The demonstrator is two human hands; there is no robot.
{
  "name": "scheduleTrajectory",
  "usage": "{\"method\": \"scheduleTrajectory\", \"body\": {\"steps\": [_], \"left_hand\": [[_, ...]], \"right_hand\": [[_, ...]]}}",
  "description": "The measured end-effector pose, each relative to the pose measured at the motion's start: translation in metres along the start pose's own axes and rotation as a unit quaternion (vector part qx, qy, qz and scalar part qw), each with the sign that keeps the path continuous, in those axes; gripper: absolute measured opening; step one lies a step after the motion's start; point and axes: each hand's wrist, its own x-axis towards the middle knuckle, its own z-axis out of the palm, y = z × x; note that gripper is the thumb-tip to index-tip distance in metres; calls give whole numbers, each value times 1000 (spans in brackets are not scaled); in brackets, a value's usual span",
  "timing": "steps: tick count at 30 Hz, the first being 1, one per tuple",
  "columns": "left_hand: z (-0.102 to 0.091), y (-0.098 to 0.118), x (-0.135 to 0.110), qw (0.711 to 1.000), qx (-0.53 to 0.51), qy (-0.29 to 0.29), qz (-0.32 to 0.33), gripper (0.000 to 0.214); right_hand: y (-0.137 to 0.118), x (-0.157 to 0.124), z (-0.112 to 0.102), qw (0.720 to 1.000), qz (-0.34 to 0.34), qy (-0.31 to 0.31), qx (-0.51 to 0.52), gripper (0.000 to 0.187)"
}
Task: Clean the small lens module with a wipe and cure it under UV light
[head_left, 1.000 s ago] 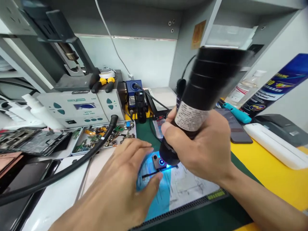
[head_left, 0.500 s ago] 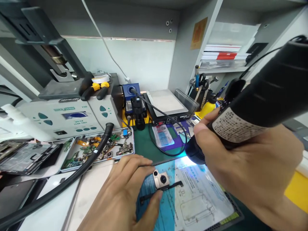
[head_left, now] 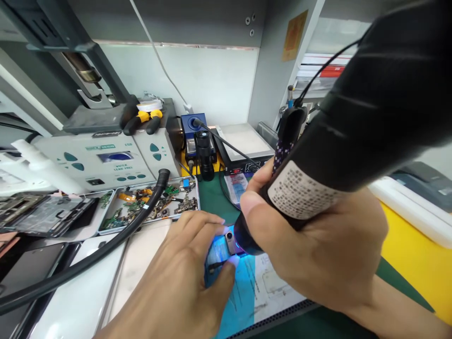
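Observation:
My right hand [head_left: 318, 254] grips a thick black flashlight [head_left: 339, 136] with a white printed label. Its head points down and left, throwing blue-violet light onto a phone camera module [head_left: 230, 241]. One lens of the small metal module shows; the flashlight head covers the rest. My left hand [head_left: 176, 273] pinches the module between thumb and fingertips. A thin black strip-shaped part [head_left: 216, 266] lies by that thumb, partly hidden. Underneath is a blue and white printed sheet [head_left: 242, 292] on the green mat.
A shallow tray [head_left: 197, 193] of circuit boards sits behind my left hand. A black hose [head_left: 116, 259] crosses the left side. Farther back stand a soldering station [head_left: 116, 157], a small upright black flashlight [head_left: 204, 155] and a flat heating plate [head_left: 243, 141].
My right hand has brought the flashlight left, and its head now covers part of the camera module. Blue light falls there and on my left fingertips. The view has shifted slightly.

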Motion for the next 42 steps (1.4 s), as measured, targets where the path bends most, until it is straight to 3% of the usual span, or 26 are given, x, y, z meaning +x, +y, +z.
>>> {"method": "scheduleTrajectory", "body": {"steps": [7, 14, 19, 27, 42], "left_hand": [[-4, 4, -2, 994, 111, -9, 17, 19], [-7, 8, -3, 982, 177, 31, 53, 28], [-15, 7, -2, 986, 147, 57, 56, 19], [-18, 5, -1, 991, 91, 96, 38, 27], [-18, 7, -2, 994, 44, 87, 44, 34]], "right_hand": [[0, 2, 9, 1000, -13, 12, -10, 3], [1, 4, 14, 1000, -14, 13, -17, 5], [-2, 5, 15, 1000, -29, 9, 0, 4], [-2, 5, 19, 999, -50, -4, -3, 4], [-2, 5, 22, 995, -68, -69, 36, 7]]}}
